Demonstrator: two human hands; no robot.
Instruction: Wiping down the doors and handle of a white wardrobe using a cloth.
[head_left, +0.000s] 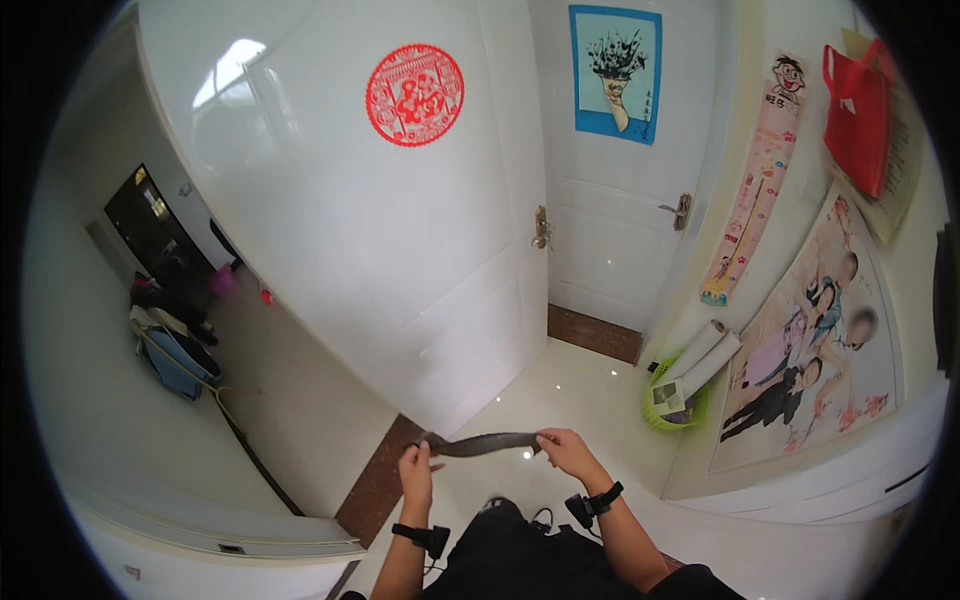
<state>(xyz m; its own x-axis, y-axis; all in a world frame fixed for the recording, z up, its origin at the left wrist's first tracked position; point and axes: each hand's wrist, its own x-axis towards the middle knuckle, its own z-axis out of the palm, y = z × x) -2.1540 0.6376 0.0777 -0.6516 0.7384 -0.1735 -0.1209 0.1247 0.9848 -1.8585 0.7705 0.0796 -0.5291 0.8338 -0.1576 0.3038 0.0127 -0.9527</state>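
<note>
A dark grey strip of cloth (487, 445) stretches between my two hands, in front of my body and above the tiled floor. My left hand (416, 466) pinches its left end, where the material is bunched up. At the other end, my right hand (562, 450) grips the strip between thumb and fingers, and a short piece hangs down beside the fingertips. The strip sags slightly in the middle. Black bands with small devices circle both wrists.
A white door (450, 255) with a red round paper-cut stands ajar ahead. Beyond it is a second door (600, 247). A green basket (701, 420) holds rolled paper at the right wall. Through the left doorway, blue fabric (176, 360) hangs by the wall.
</note>
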